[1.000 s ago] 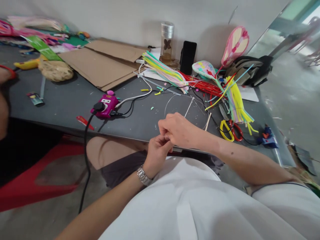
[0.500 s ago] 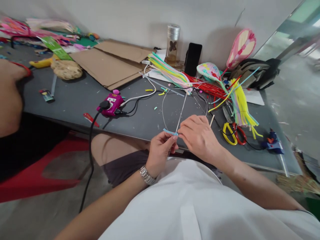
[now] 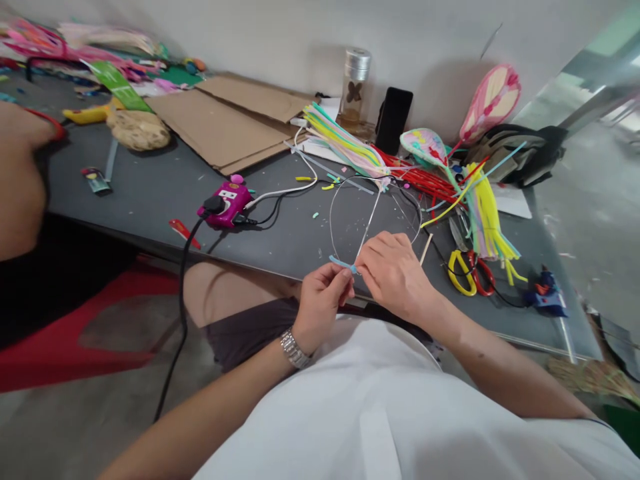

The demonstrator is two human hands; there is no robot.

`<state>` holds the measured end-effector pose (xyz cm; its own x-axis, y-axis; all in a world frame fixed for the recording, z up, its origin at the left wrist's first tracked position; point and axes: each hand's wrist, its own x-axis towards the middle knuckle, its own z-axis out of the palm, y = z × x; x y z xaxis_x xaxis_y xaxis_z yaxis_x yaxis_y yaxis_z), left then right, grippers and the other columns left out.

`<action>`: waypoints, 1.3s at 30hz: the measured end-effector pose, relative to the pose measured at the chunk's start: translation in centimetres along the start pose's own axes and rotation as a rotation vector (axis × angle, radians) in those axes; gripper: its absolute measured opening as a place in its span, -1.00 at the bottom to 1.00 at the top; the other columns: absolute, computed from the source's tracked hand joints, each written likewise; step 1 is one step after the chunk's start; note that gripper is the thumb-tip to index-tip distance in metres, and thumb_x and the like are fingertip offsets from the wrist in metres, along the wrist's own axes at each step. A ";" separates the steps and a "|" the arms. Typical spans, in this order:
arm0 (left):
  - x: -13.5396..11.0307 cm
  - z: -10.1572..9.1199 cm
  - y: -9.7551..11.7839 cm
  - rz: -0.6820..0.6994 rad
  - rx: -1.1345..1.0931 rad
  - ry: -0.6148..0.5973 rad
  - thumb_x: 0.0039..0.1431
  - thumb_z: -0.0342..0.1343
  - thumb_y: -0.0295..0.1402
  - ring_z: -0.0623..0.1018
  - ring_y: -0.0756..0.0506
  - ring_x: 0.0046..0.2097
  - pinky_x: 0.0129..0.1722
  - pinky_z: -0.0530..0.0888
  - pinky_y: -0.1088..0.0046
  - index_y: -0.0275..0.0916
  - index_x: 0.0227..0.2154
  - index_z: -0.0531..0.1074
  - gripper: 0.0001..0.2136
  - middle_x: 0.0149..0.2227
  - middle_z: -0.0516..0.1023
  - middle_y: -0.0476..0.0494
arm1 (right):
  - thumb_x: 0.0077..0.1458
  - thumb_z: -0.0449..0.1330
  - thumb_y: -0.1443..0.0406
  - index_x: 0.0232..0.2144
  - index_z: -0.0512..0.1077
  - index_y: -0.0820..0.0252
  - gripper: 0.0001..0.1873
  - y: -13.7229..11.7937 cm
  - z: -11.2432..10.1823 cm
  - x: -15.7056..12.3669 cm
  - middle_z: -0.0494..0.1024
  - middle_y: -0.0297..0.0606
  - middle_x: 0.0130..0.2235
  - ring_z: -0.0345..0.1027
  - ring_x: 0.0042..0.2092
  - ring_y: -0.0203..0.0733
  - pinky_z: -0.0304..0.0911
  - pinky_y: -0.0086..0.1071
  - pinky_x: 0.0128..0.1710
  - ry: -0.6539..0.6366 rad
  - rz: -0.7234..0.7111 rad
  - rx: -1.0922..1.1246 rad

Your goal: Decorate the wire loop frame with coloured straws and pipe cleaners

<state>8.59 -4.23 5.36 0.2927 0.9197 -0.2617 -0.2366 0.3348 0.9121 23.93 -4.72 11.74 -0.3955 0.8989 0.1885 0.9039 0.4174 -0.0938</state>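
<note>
My left hand (image 3: 320, 303), with a metal watch on its wrist, pinches a short light-blue strip (image 3: 342, 263) at the near edge of the grey table (image 3: 150, 193). My right hand (image 3: 395, 273) is closed beside it, gripping the base of a thin wire loop frame (image 3: 370, 207) that rises over the table. The blue strip meets the wire where my fingertips touch. The loop's centre rod runs away from my hands toward a bundle of coloured strips (image 3: 345, 143).
A purple power strip (image 3: 225, 202) with a black cable lies to the left, yellow and red scissors (image 3: 467, 270) and a blue glue gun (image 3: 545, 297) to the right. Cardboard (image 3: 225, 120), a jar (image 3: 353, 87) and a black phone (image 3: 395, 120) stand behind. Another person's arm (image 3: 20, 180) is at far left.
My hands rose from the table edge and parted; the blue strip and the wire loop came into view between them. Over the last half second they hardly moved.
</note>
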 end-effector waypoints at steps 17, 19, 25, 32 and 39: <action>0.4 0.1 0.1 0.049 0.003 0.077 0.07 0.28 -0.21 0.23 0.10 -0.60 -0.60 0.15 0.56 -0.25 -0.60 0.36 -0.71 -0.65 0.35 0.06 | 0.28 0.14 0.40 -0.33 0.52 0.20 -0.83 -0.6 0.5 -1.2 0.60 -0.20 -0.23 0.30 -0.13 -0.11 0.01 -0.21 -0.12 0.247 0.041 -0.022; 0.4 0.2 0.3 0.054 -0.001 0.086 0.07 0.28 -0.22 0.23 0.09 -0.61 -0.60 0.16 0.56 -0.25 -0.59 0.37 -0.71 -0.66 0.34 0.07 | 0.30 0.12 0.40 -0.29 0.54 0.19 -0.81 -1.0 0.7 -1.9 0.60 -0.21 -0.22 0.31 -0.12 -0.13 0.03 -0.22 -0.09 0.325 0.009 -0.060; 0.1 0.3 0.6 0.061 0.022 0.092 0.06 0.29 -0.22 0.27 0.08 -0.59 -0.60 0.19 0.57 -0.24 -0.58 0.39 -0.74 -0.65 0.36 0.06 | 0.30 0.13 0.42 -0.14 0.55 0.21 -0.80 -1.9 2.0 -3.1 0.61 -0.21 -0.22 0.32 -0.14 -0.15 0.06 -0.22 -0.09 0.379 -0.039 -0.128; -0.2 0.1 0.9 0.097 0.083 0.081 0.07 0.29 -0.21 0.29 0.06 -0.57 -0.59 0.22 0.56 -0.25 -0.55 0.44 -0.75 -0.62 0.39 0.04 | 0.32 0.12 0.41 -0.07 0.53 0.22 -0.78 -1.9 3.1 -3.5 0.58 -0.16 -0.18 0.28 -0.12 -0.11 0.02 -0.20 -0.16 0.303 0.012 -0.130; -0.2 0.0 0.6 0.112 0.108 0.051 0.07 0.29 -0.19 0.28 0.06 -0.58 -0.59 0.21 0.55 -0.24 -0.54 0.45 -0.75 -0.63 0.40 0.04 | 0.34 0.10 0.41 -0.22 0.53 0.19 -0.80 -2.4 2.4 -3.1 0.57 -0.17 -0.22 0.28 -0.14 -0.10 0.00 -0.21 -0.16 0.248 0.100 -0.051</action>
<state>8.36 -4.21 5.93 0.2224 0.9600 -0.1700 -0.1627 0.2084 0.9644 22.57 -8.24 9.08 -0.2571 0.8726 0.4153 0.9460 0.3151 -0.0763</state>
